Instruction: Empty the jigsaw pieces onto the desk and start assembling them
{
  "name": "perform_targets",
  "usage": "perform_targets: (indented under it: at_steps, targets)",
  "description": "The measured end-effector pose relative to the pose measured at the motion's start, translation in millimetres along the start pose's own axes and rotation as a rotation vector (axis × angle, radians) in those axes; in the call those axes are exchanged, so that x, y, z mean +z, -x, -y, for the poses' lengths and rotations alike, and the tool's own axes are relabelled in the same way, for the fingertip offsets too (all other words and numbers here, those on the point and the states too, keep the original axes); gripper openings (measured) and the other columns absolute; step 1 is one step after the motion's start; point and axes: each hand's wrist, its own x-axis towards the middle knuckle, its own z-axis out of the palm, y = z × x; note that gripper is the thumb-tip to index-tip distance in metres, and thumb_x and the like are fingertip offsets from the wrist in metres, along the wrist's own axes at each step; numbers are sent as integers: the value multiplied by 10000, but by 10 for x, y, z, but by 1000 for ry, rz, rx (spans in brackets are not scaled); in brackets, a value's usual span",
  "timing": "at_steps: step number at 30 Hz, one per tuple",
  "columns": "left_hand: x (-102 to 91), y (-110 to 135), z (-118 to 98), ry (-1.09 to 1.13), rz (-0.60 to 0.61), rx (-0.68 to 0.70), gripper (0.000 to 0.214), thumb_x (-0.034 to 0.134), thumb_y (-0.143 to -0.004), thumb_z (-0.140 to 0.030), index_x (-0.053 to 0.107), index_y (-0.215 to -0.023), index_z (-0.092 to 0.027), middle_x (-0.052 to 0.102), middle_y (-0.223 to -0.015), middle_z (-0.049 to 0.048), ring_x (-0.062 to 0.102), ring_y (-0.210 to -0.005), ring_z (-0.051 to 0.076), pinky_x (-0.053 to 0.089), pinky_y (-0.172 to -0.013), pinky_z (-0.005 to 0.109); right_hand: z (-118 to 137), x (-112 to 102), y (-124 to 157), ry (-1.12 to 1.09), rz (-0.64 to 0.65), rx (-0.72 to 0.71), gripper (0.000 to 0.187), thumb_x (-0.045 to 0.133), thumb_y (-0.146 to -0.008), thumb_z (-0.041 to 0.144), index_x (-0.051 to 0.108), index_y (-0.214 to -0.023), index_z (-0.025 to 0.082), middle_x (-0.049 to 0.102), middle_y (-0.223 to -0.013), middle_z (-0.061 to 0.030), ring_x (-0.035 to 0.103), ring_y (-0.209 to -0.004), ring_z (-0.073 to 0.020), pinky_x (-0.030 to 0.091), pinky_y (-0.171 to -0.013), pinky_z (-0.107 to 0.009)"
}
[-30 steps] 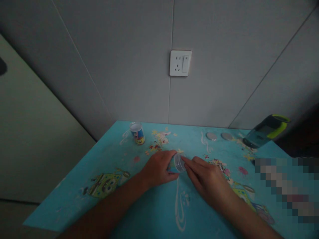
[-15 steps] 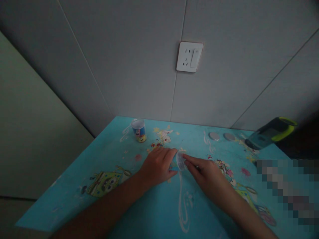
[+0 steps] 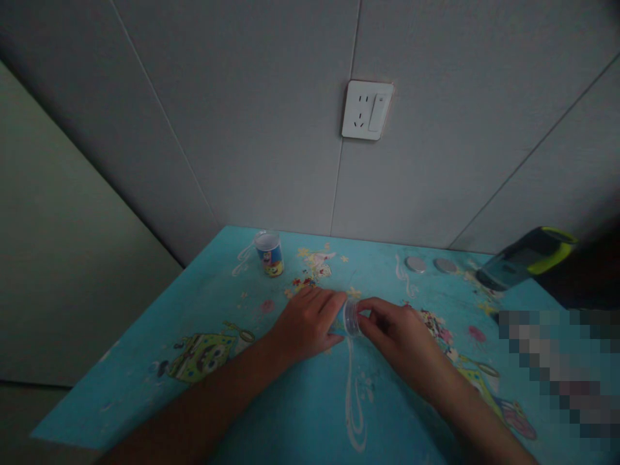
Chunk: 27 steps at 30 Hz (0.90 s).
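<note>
Left grip clamped on container, right grip at its rim

A person holds the container on its side over the middle of a blue bench, its clear, ridged end turned toward the right grip, whose thumb and forefinger meet that end; whether they pinch the edge or only press on it, the dim light leaves impossible to tell. Good handling here would likely mean a firm left grip, short of squeezing the container out of shape, with the right fingers square to the rim so that force runs along its axis rather than dragging it sideways. Half a second earlier, the right fingers lay straighter; now they arch, knuckles bent. A full second earlier, the rim showed its round face; it now appears nearly side-on. An upright can at the far left and two pale discs at the back right keep their places.
</note>
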Motion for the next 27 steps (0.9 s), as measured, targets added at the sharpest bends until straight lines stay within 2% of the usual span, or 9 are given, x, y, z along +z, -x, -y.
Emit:
perform_targets:
  at_steps: [4, 10, 13, 17, 22, 27]
  targets:
    - [4, -8, -3, -2, -5, 7, 572, 759, -766, -317, 487, -1235, -135, 680, -1058, 140, 670, -946, 309, 561, -826, 465, -19, 13, -2, -8, -31, -1, 183, 610, -947, 352, 751, -1041, 281, 663, -619, 32, 609, -546, -147, 429, -595, -274]
    - [8, -28, -17, -11, -51, -7, 537, 722, -780, -295, 488, -1237, -140, 686, -1049, 144, 678, -959, 316, 566, -822, 465, -17, 87, -12, -41, -85, 42, 255, 607, -934, 350, 784, -1089, 253, 678, -604, 11, 597, -510, -150, 408, -513, -255]
    - [15, -25, -38, -22, -52, 10, 532, 719, -792, -308, 491, -1236, -126, 687, -1047, 151, 681, -946, 319, 571, -807, 468, -9, 117, -28, -24, -114, 96, 220, 641, -900, 341, 801, -1030, 263, 670, -584, 16, 600, -509, -151, 398, -506, -252]
    - [39, -6, -93, -43, -37, -2, 555, 707, -793, -281, 478, -1275, -125, 685, -1078, 152, 681, -964, 318, 574, -823, 478, 22, 107, -59, 86, -153, 122, 197, 611, -912, 321, 800, -902, 269, 733, -682, -5, 650, -571, -169, 410, -551, -265]
    - [52, 4, -123, -50, -36, -34, 550, 708, -788, -277, 485, -1270, -133, 690, -1077, 158, 688, -955, 324, 580, -811, 483, 37, 64, -88, 208, -113, 74, 219, 581, -942, 330, 775, -881, 249, 712, -647, -7, 642, -551, -168, 370, -544, -272]
    - [53, 5, -118, -34, -35, -30, 566, 714, -780, -272, 486, -1276, -126, 687, -1078, 159, 686, -964, 330, 581, -819, 492, 12, 52, -76, 216, -101, 55, 192, 596, -929, 305, 768, -875, 240, 707, -635, -7, 656, -561, -173, 372, -566, -279]
